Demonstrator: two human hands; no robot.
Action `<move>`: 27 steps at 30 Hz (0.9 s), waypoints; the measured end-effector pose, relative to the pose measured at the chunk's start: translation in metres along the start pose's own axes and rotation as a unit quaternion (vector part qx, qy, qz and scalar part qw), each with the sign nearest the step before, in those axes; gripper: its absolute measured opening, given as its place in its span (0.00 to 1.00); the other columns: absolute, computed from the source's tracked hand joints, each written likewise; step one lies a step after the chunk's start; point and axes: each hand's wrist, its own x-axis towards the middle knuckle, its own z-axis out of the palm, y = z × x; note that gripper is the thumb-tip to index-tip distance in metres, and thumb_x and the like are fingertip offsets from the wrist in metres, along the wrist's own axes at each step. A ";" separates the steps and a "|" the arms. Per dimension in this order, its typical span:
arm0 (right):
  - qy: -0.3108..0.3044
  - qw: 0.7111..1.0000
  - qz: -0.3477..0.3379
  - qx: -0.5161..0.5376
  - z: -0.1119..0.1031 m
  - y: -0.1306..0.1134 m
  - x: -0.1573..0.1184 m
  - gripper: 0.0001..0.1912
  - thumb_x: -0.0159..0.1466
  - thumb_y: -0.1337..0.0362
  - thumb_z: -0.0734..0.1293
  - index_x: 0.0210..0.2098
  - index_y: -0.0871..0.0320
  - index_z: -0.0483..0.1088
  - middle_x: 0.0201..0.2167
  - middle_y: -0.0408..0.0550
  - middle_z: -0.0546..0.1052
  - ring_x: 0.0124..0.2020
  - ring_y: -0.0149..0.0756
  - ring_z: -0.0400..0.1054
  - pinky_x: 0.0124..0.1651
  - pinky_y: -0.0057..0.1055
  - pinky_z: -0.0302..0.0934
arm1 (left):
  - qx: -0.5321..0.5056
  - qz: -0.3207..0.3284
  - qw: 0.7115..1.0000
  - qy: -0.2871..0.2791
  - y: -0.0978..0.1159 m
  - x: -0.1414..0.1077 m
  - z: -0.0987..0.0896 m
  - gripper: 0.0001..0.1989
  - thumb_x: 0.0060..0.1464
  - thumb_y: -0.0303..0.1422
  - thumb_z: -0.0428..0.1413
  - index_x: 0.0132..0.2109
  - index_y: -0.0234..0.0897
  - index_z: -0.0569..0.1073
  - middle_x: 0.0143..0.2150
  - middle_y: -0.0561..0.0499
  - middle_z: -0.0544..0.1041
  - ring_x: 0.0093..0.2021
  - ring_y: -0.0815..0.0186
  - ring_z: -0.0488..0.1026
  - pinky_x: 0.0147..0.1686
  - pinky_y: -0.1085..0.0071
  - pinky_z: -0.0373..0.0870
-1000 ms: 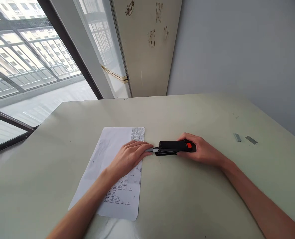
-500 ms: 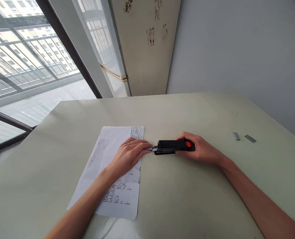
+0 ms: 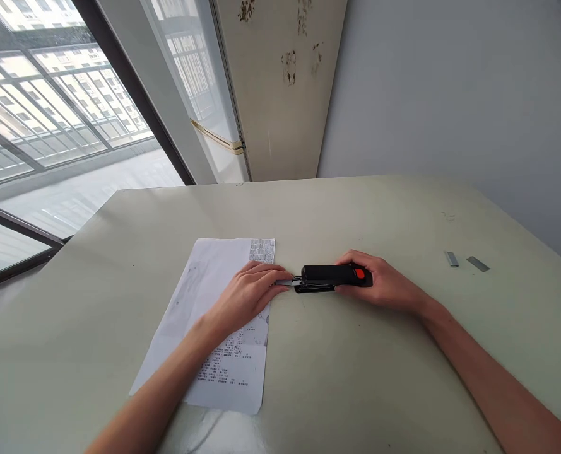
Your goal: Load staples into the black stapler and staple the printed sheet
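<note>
A black stapler (image 3: 330,275) with a red button lies on its side-to-side axis across the middle of the table. My right hand (image 3: 379,280) is wrapped round its right end. From the stapler's left end sticks out a narrow silver metal strip (image 3: 287,282); whether it is staples or the stapler's slide I cannot tell. My left hand (image 3: 252,293) pinches that strip between thumb and fingers. Under my left hand and forearm lies a printed sheet of paper (image 3: 214,265), which they partly cover.
Two short grey staple strips (image 3: 451,259) lie apart from the stapler, on the right of the pale table (image 3: 356,378). Beyond the table stand a door with a gold handle (image 3: 218,137), a stained cream panel (image 3: 280,126) and a grey wall (image 3: 450,94). Windows are at the left.
The whole view has shifted very slightly. Both hands keep their grip, and the stapler and metal strip look the same.
</note>
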 end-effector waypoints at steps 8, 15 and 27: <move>-0.003 1.000 0.012 -0.002 -0.001 0.003 -0.002 0.16 0.64 0.46 0.74 0.45 0.47 0.74 0.41 0.45 0.79 0.39 0.43 0.70 0.44 0.39 0.66 | 0.006 -0.033 0.999 -0.027 -0.027 -0.009 -0.023 0.14 0.69 0.48 0.58 0.53 0.49 0.83 0.55 0.50 0.84 0.60 0.53 0.74 0.60 0.54 0.72; -0.010 0.999 -0.015 0.028 0.003 0.001 -0.003 0.16 0.64 0.46 0.74 0.45 0.46 0.78 0.45 0.47 0.80 0.42 0.44 0.72 0.46 0.40 0.67 | -0.057 -0.016 0.998 -0.031 -0.025 -0.009 -0.020 0.15 0.68 0.48 0.60 0.39 0.46 0.84 0.43 0.50 0.84 0.49 0.57 0.73 0.51 0.60 0.74; 0.017 0.998 -0.053 0.036 0.033 -0.009 -0.005 0.12 0.66 0.52 0.73 0.45 0.48 0.77 0.41 0.47 0.80 0.39 0.42 0.72 0.43 0.39 0.67 | -0.016 0.018 0.998 -0.065 0.001 -0.004 -0.007 0.18 0.76 0.41 0.49 0.42 0.39 0.78 0.41 0.48 0.79 0.42 0.61 0.71 0.47 0.63 0.67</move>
